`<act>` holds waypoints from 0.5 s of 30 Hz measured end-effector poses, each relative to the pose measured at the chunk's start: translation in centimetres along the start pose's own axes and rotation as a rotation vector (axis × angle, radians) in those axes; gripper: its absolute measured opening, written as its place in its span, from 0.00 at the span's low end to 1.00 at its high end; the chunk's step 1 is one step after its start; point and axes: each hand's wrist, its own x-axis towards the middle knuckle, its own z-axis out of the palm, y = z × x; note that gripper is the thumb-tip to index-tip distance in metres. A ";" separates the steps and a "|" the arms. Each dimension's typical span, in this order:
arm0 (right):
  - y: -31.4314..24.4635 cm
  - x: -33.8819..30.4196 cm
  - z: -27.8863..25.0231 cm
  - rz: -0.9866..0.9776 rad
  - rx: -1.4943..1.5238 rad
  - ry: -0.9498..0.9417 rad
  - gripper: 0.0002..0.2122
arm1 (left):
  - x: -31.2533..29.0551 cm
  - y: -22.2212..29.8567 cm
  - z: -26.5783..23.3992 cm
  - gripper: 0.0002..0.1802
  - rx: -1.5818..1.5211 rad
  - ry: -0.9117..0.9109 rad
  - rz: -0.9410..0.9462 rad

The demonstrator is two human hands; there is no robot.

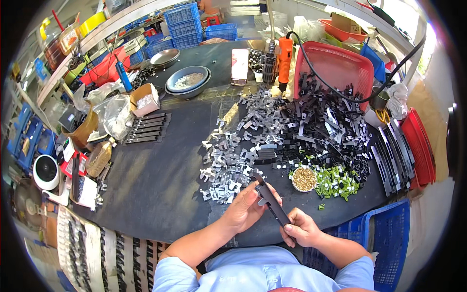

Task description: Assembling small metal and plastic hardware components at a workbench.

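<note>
A long black bar-shaped part [275, 208] lies slantwise between my hands, close to the table's front edge. My left hand [244, 208] is closed around its upper stretch, thumb on top by a small grey tab. The lower end is pinched in my right hand [300, 228]. Just beyond my left hand spreads a heap of small silver metal brackets [221, 165]. Beyond my right hand stand a round cup of brass-coloured small pieces [304, 179] and a pile of green clips [340, 182]. A short stack of black strips [266, 155] sits between the heaps.
Many black parts [335, 121] spill from a red basket [335, 58]. An orange electric screwdriver [284, 63] hangs beside it on a black cable. Finished-looking black bars [146, 129] lie in a row at left, near bowls [187, 80]. Blue crates [389, 243] stand at lower right.
</note>
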 end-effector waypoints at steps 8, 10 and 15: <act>-2.7 -0.5 1.5 -0.182 -1.197 0.156 0.12 | 0.7 0.6 2.1 0.33 0.333 -0.247 -0.122; -2.4 -1.6 0.9 -0.344 -1.277 0.352 0.16 | 1.3 1.8 4.5 0.38 0.598 -0.465 -0.044; -4.6 -4.2 1.6 -0.645 -0.915 0.801 0.13 | -0.7 1.9 4.3 0.38 0.754 -0.351 0.352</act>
